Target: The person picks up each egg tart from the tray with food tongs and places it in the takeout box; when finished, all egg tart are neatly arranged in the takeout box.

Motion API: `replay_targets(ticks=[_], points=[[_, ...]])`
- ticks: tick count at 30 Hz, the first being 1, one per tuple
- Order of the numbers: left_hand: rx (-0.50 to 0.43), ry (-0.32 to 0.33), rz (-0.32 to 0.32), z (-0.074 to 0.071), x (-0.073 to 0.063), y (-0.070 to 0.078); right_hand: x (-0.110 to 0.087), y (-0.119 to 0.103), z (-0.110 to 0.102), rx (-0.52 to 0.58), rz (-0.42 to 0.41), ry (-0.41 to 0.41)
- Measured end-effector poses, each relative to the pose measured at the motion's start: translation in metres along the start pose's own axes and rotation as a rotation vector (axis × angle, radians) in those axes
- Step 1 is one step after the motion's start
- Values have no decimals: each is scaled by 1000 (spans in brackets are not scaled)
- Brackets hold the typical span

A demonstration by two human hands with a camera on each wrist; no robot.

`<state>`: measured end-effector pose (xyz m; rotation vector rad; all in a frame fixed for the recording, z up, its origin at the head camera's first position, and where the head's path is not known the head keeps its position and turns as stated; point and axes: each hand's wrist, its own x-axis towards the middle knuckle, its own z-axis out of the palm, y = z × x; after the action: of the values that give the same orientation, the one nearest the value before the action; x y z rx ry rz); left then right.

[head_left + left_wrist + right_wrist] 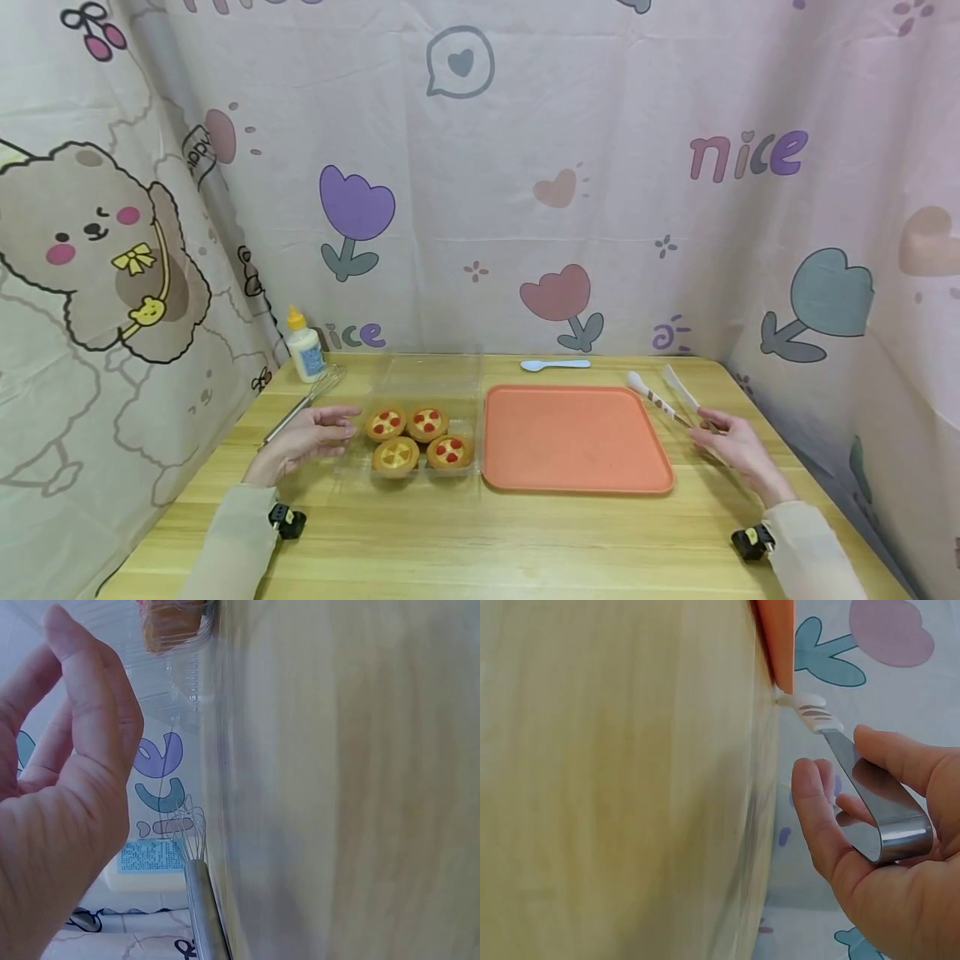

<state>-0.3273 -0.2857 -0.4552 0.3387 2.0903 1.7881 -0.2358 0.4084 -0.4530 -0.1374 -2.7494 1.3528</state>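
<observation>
My right hand (735,450) holds a pair of tongs (654,398) by the bent end, to the right of the orange tray (577,442). In the right wrist view the thumb and fingers lie around the metal bend of the tongs (906,834), whose white striped tip points away from the hand. My left hand (303,440) has relaxed, loosely bent fingers and grips nothing. It is at the left side of a clear plastic box (427,375); whether it touches the box I cannot tell. Inside are several small tarts (395,456), some with red toppings, one plain yellow.
A wire whisk (300,407) lies on the table left of the box, behind the left hand. Beside it stands a white glue-type bottle (306,352) with a yellow cap. A pale blue spoon (555,364) lies beyond the tray. A printed curtain (465,167) hangs behind the table (480,542).
</observation>
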Motion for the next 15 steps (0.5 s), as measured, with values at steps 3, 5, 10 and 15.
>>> replay_targets(ticks=[3, 5, 10, 15], points=[[3, 4, -5, 0, 0, 0, 1, 2, -1, 15, 14, -16], [0, 7, -9, 0, 0, 0, 1, 2, -3, 18, 23, -31], [-6, 4, -11, -1, 0, 0, 1, 2, -7, -35, 34, -87], [2, -1, -8, -2, 0, 0, 3, 5, -9, -61, 51, -111]])
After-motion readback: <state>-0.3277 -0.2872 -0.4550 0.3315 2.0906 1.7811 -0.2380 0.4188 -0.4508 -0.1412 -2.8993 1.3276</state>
